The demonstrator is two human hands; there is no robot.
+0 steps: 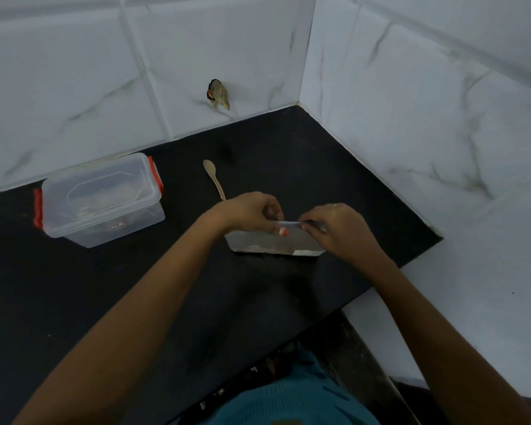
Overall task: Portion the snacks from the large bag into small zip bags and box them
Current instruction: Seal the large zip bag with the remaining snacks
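Both hands pinch the top edge of a small zip bag [273, 242] that stands on the black counter [135, 286]. The left hand [252, 211] has thumb and fingers closed on the left part of that edge; the right hand [339, 228] clamps the right part, just beside the left. The fingers cover most of the strip, so whether the seal is pressed shut cannot be told. Below the grip, the bag's clear wall is blurred; a thin dark layer of snacks seems to lie along its bottom, with a white patch at the lower right corner.

Just beyond the left hand lies a wooden spoon [213, 176], its handle end hidden behind the knuckles. Well to the left of the grip sits a clear plastic box [101, 199] with red clips [37, 211], lid on; what is inside is too hazy to name. On the tiled wall [74, 72] far beyond the hands hangs a small brownish thing, indistinct. A teal garment [292, 400] is cut off by the lower edge.
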